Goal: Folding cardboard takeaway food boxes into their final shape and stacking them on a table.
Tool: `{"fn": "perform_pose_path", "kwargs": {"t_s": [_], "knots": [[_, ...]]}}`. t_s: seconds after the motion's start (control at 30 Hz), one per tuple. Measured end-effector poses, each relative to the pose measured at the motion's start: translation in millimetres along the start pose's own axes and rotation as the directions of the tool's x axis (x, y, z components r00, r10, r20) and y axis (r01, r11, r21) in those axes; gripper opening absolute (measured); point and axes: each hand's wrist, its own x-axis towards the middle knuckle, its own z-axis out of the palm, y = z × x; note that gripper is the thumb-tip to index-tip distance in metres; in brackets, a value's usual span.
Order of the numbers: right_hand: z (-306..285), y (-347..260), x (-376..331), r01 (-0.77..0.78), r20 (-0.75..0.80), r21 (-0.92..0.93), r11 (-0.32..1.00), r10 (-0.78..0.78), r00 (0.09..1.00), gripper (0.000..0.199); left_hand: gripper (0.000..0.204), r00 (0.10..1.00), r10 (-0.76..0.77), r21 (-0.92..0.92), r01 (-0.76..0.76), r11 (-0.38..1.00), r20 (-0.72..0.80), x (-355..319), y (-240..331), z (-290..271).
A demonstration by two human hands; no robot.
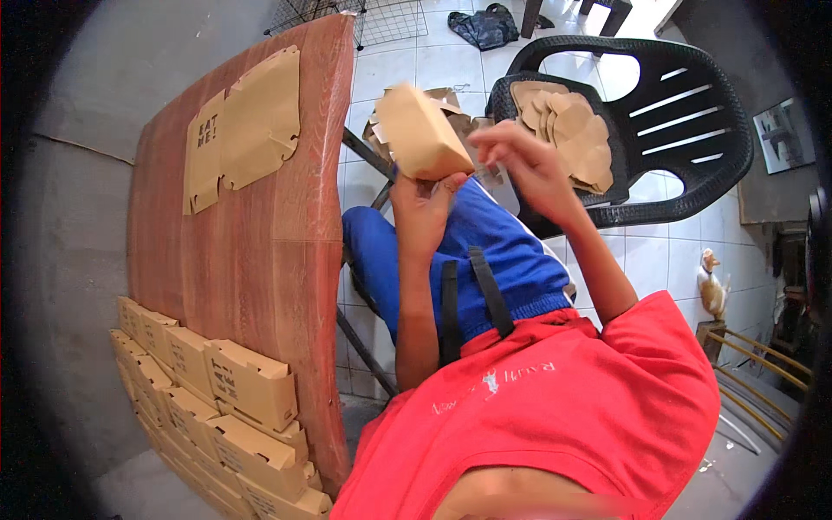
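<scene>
A partly folded brown cardboard box [422,134] is held up over my lap. My left hand [422,208] grips it from below, its thumb along the bottom edge. Just right of the box, apart from it, is my right hand [530,169]. Its fingers are bent, somewhat spread and slightly blurred, with nothing seen in them. On the wooden table [286,208] to my left lies a flat, unfolded cardboard box blank [253,126] with dark printing. Stacked folded boxes [251,381] of the same brown card fill the table's near end.
A black plastic chair [685,186] at the right carries a pile of flat cardboard pieces [568,130]. More cut card [451,100] lies beyond the held box. A black bag [484,28] and wire grid panels [390,22] are farther off. A cat [712,286] sits at far right.
</scene>
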Motion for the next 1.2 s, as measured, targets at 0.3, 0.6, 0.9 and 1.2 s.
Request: {"fn": "perform_pose_path", "kwargs": {"t_s": [0.3, 0.6, 0.9, 1.2], "knots": [[-54.9, 39.8, -25.3, -0.352, -0.246, 0.501, 0.791, 0.520, 0.818, 0.074, 0.023, 0.756, 0.244, 0.389, -0.551, 0.738, 0.608, -40.1, 9.5, -20.1], [-12.3, 53.3, -39.2, -0.724, 0.211, 0.239, 0.647, 0.693, 0.689, 0.039, 0.033, 0.554, -0.045, 0.449, -0.622, 0.641, 0.832, -103.9, -2.4, -37.6], [-14.2, 77.6, -44.3, -0.723, 0.292, 0.179, 0.668, 0.665, 0.687, 0.042, 0.026, 0.612, 0.080, 0.497, -0.705, 0.507, 0.787, -107.0, -13.7, -51.3], [-10.1, 86.4, -22.0, -0.709, 0.164, -0.045, 0.704, 0.705, 0.690, 0.024, 0.033, 0.544, -0.095, 0.504, -0.681, 0.531, 0.834, -110.2, 8.5, -45.3]]}}
